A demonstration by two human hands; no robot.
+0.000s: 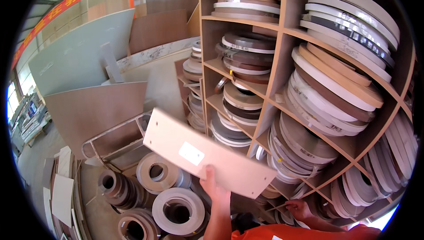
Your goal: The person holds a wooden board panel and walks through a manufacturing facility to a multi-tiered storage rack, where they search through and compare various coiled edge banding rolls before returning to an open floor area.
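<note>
Left hand grips the lower long edge of a light wood panel, thumb over the front face, just below a white label. The panel is held up tilted, its left end high, in front of the shelf unit.

Right hand is down at the bottom compartments, fingers curled on a roll of edge banding; can't tell if it's actually gripped.

Compartments are packed with edge-banding rolls in white, tan and brown. More rolls lie on the floor at the lower left, beside a metal cart frame. Large boards lean behind it.
</note>
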